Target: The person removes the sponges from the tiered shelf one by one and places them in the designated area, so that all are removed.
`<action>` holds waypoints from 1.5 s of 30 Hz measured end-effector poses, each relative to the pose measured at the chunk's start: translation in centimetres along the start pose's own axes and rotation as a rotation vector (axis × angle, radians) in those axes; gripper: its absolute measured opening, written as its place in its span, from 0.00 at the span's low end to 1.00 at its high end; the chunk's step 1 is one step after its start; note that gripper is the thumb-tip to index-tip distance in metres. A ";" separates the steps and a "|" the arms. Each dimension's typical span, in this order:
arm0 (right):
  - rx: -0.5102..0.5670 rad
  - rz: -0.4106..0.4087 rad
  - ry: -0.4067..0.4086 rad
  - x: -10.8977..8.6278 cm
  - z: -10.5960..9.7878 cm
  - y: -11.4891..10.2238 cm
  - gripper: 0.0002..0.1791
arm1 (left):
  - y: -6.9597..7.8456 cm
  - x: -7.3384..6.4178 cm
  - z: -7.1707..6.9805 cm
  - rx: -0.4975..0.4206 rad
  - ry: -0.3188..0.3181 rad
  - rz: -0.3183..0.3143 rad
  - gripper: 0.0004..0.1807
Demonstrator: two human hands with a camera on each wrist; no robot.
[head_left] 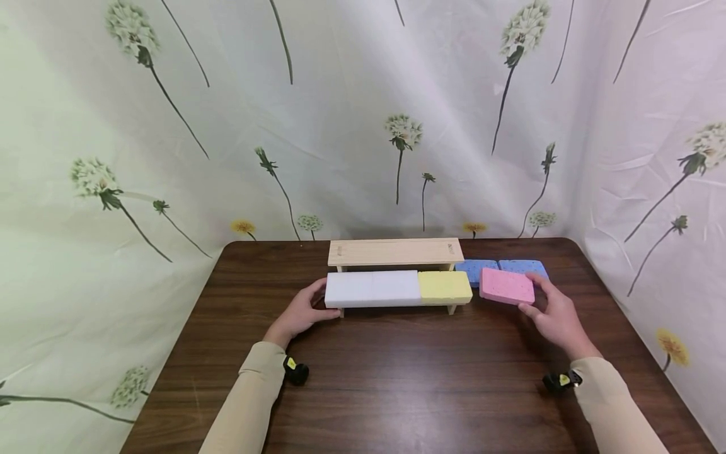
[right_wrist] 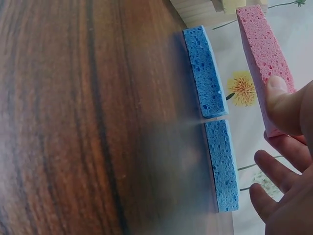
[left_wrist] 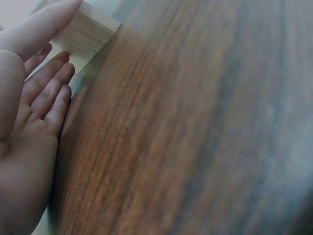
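On a wooden stand [head_left: 395,253] lies a row of white sponge [head_left: 371,289] with a yellow sponge [head_left: 445,287] against its right end. My left hand [head_left: 302,310] is at the row's left end, thumb in front and fingers partly hidden behind, gripping the white sponge there. In the left wrist view, the other fingers [left_wrist: 46,93] reach loosely beside a wooden part. My right hand [head_left: 556,316] pinches a pink sponge [head_left: 507,286] by its right end, held raised to the right of the yellow one. Two blue sponges [right_wrist: 205,73] stand behind it on the table.
The dark wood table [head_left: 391,378] reaches back to a hanging cloth [head_left: 340,126] printed with dandelions. The stand's bare rear board lies behind the sponge row. Its short front leg [head_left: 452,309] shows beneath the yellow sponge.
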State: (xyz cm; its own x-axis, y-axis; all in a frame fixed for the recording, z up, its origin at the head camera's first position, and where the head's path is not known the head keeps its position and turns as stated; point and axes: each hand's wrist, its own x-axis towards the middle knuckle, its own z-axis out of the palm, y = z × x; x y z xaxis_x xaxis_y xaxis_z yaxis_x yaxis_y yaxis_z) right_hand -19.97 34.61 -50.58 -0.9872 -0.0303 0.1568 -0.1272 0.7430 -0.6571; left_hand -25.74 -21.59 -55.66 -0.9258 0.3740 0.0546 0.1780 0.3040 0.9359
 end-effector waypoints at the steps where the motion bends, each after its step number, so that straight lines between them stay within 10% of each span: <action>1: 0.001 -0.003 -0.001 0.0 0.1 0.1 0.40 | 0.0 0.0 0.0 0.000 0.000 -0.002 0.46; 45: -0.092 -0.025 -0.204 0.1 2.7 0.6 0.38 | 0.5 -0.1 0.1 -0.001 0.004 -0.016 0.45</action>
State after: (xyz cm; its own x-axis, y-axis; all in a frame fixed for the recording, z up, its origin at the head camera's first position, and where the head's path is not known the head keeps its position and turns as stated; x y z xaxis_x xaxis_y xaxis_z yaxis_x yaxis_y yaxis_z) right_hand -20.37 33.27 -52.99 -0.9841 -0.1773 0.0135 -0.1517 0.7978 -0.5835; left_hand -25.51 -21.45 -55.23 -0.9299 0.3654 0.0410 0.1627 0.3088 0.9371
